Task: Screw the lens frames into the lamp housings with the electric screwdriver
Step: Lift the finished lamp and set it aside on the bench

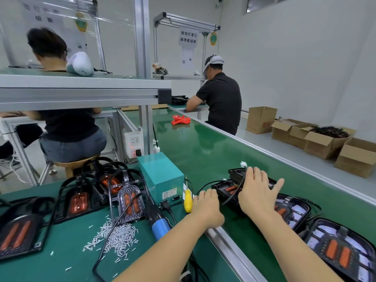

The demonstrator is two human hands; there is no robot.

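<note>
A black lamp housing (227,189) with orange lenses lies on the green conveyor belt (203,151). My right hand (258,192) rests flat on it with fingers spread. My left hand (207,207) touches its near-left edge, fingers straight. Two more housings (333,249) lie on the belt to the right. The electric screwdriver (159,225), blue-handled, lies on the bench beside a pile of small silver screws (118,239). A chrome lens frame (130,202) leans next to it. Neither hand holds the screwdriver.
A teal power box (162,178) and a yellow-handled tool (188,201) stand by the belt edge. Several housings (20,235) crowd the bench's left. Red parts (181,120) lie far up the belt. Two persons sit ahead; cardboard boxes (325,142) line the floor at right.
</note>
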